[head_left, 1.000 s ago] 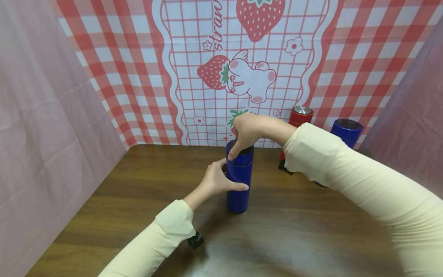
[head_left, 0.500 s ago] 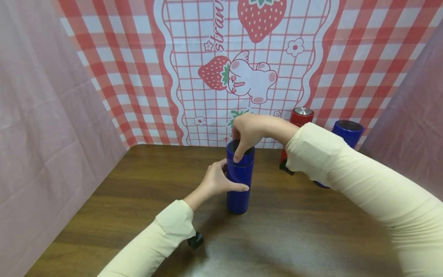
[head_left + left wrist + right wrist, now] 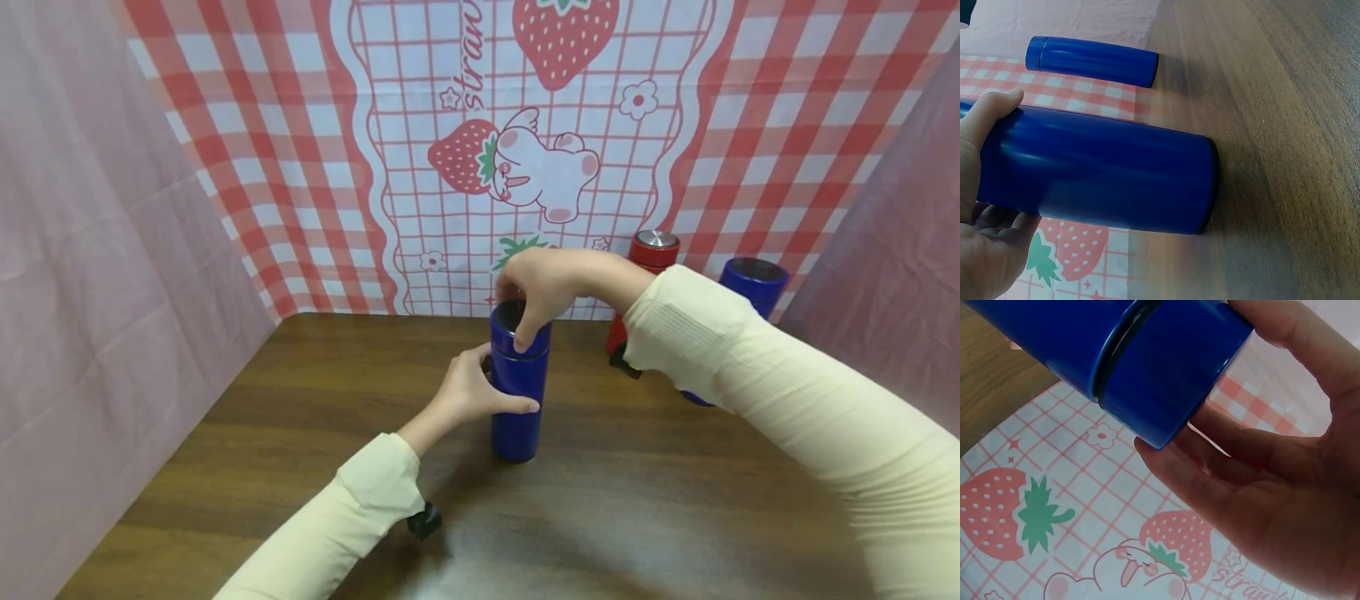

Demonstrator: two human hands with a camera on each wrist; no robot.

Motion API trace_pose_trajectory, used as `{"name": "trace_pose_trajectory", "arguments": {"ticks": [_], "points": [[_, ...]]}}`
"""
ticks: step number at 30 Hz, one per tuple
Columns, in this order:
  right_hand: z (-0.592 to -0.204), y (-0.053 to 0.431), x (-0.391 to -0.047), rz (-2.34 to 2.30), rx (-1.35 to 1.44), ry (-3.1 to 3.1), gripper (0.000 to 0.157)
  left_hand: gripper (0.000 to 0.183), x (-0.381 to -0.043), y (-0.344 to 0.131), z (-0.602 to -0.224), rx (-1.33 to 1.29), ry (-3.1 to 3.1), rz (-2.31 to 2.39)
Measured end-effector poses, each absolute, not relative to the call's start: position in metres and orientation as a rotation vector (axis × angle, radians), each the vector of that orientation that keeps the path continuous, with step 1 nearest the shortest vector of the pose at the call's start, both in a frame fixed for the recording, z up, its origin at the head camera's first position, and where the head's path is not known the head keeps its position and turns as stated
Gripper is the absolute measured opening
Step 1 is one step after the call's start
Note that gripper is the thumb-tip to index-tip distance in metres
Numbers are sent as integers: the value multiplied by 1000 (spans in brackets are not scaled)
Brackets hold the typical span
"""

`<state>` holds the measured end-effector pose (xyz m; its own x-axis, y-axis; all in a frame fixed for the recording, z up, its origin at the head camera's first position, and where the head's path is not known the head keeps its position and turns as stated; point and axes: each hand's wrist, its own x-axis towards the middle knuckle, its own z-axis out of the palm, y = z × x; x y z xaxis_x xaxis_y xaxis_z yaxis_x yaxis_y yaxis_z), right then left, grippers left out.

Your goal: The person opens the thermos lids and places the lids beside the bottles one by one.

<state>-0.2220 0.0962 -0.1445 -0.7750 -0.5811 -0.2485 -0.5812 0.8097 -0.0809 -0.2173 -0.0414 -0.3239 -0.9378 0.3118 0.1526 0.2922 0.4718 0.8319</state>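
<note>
Tabletop (image 3: 315,400): bears the nearer blue bottle (image 3: 522,380) upright.
Left hand (image 3: 468,392): curls round the bottle's body, probably to steady it.
Right hand (image 3: 545,281): pinches the cap (image 3: 1163,375) by its rim from above, likely so both hands have room.

Centre frame, the blue flask (image 3: 515,433) is showing a smooth, glossy coat. At right, the lid (image 3: 656,239) of the red flask (image 3: 651,257) is gleaming like brushed metal. Below, the wood-grain tabletop (image 3: 645,475) is reflecting a soft sheen. Above, the checked cloth (image 3: 258,150) is looking smooth; at far left, the pink drape (image 3: 90,292) is looking matt and creased.
</note>
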Motion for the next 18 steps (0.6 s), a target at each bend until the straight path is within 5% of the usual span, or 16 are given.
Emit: {"name": "trace_pose_trajectory", "arguments": {"ticks": [18], "points": [[-145, 104, -223, -77, -1071, 2632, 53, 68, -217, -41, -324, 540, 2663, 1501]]}}
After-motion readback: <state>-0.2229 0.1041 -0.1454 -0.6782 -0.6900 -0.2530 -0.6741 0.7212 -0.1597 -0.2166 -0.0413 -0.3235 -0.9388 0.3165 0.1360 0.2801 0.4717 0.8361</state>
